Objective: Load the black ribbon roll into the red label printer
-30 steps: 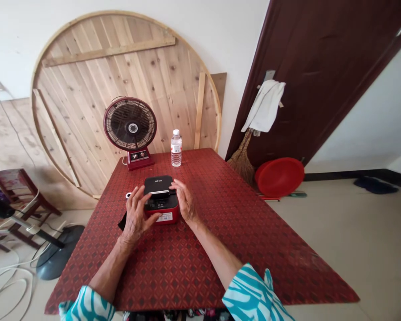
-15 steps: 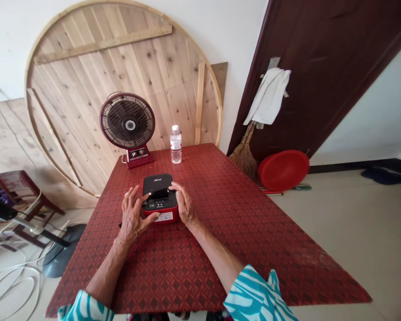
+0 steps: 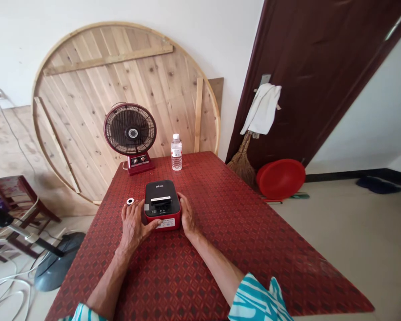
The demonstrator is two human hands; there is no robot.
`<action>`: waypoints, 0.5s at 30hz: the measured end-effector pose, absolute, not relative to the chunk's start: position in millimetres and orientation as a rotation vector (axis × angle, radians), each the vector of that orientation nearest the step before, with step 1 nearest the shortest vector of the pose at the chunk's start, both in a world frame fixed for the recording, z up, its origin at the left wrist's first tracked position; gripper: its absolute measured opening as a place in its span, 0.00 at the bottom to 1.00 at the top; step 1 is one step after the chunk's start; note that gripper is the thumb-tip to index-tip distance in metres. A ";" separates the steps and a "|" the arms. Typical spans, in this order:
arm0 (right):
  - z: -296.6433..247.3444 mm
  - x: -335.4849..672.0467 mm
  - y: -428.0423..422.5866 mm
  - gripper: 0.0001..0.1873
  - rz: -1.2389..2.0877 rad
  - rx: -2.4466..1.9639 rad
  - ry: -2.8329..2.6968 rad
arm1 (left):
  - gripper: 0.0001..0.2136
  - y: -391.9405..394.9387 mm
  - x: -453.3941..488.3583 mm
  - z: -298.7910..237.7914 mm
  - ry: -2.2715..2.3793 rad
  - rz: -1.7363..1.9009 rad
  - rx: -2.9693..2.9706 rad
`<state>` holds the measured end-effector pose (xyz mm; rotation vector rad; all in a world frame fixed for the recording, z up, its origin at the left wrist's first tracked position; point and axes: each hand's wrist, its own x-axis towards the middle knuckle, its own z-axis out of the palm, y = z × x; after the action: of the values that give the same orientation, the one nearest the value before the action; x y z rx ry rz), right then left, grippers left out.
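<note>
A small label printer (image 3: 158, 192) with a black top and a red body sits on the patterned red table, between my hands. Across the slot in its top lies a narrow white strip (image 3: 161, 199). My left hand (image 3: 133, 224) is against the printer's left side, its thumb on the front by a white sticker (image 3: 169, 223). Along the right side, my right hand (image 3: 188, 217) is wrapped with its fingers partly hidden. A small white roll with a dark centre (image 3: 130, 201) rests on the table just beyond my left fingertips.
At the table's (image 3: 200, 276) far end stand a dark red fan (image 3: 131, 133) and a clear water bottle (image 3: 176, 154). A round wooden board (image 3: 127, 84) leans on the wall. Right of the table are a broom (image 3: 242, 165) and a red basin (image 3: 282, 178); cables (image 3: 16, 285) lie left.
My right fingers have come down from the printer's top to its side. My left fingers have shifted off the top edge. The white strip at the slot and the small roll now show.
</note>
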<state>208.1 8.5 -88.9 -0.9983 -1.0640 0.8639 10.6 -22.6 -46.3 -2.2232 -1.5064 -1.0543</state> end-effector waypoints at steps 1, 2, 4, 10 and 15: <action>-88.7 207.7 8.3 0.26 0.866 -0.999 -1.063 | 0.31 -22.9 11.2 -46.3 -1.510 -1.061 -2.230; -88.3 207.4 8.2 0.26 0.866 -1.001 -1.059 | 0.31 -23.2 11.6 -46.1 -1.517 -1.070 -2.241; -87.4 207.1 8.6 0.26 0.870 -1.001 -1.057 | 0.31 -24.1 11.8 -44.0 -1.554 -1.102 -2.283; -89.9 207.4 12.6 0.25 0.917 -0.986 -1.040 | 0.24 -26.7 3.4 -21.0 -1.852 -1.424 -2.525; -92.6 206.8 14.8 0.23 0.937 -0.967 -1.017 | 0.21 -18.6 -4.9 5.8 -2.289 -1.561 -2.656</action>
<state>206.8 14.8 -92.6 -0.9675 -1.0168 0.9370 -4.9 -18.6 5.8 -2.6557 -2.2892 -1.5607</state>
